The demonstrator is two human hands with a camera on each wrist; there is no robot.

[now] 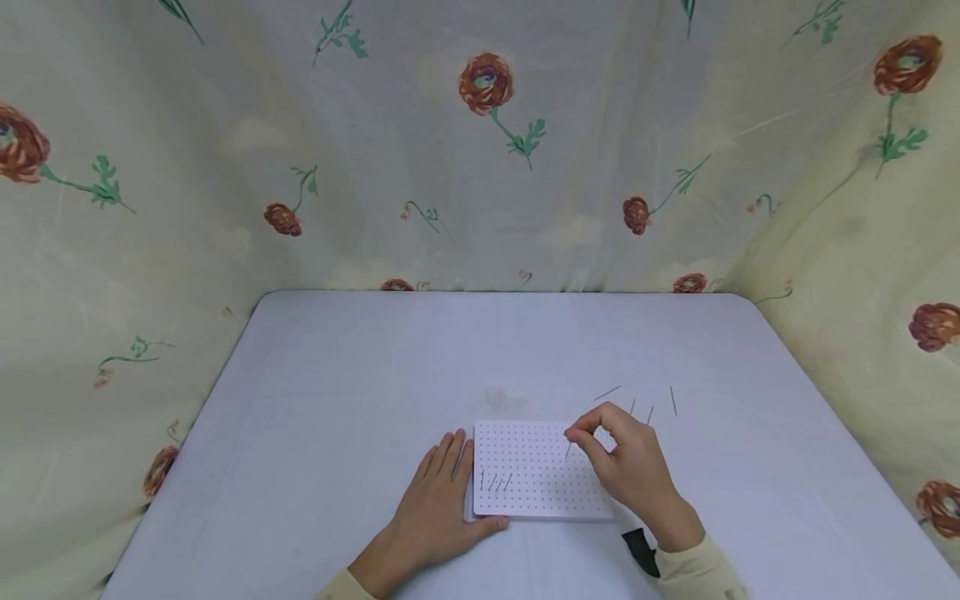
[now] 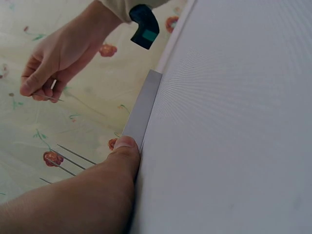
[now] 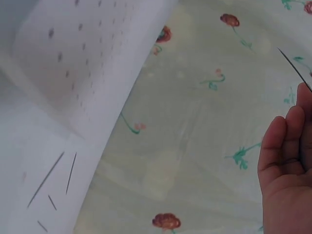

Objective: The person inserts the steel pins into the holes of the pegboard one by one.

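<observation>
A white board (image 1: 525,502) with rows of small holes lies on the table. My left hand (image 1: 438,508) rests against its left side, fingers straight, with the thumb along the near edge. In the left wrist view, that thumb (image 2: 126,148) touches the board's side. Between thumb and forefinger, my right hand (image 1: 637,462) pinches a thin metal pin (image 3: 295,69) over the right part of the board, its lower end pointing down. Several pins (image 1: 482,480) stand in a row in holes near the board's left end.
Several loose pins (image 1: 673,401) lie on the white table (image 1: 360,358) beyond and right of the board. A flowered cloth (image 1: 420,142) hangs around the table's back and sides. A black band piece (image 1: 641,552) sits at the right wrist.
</observation>
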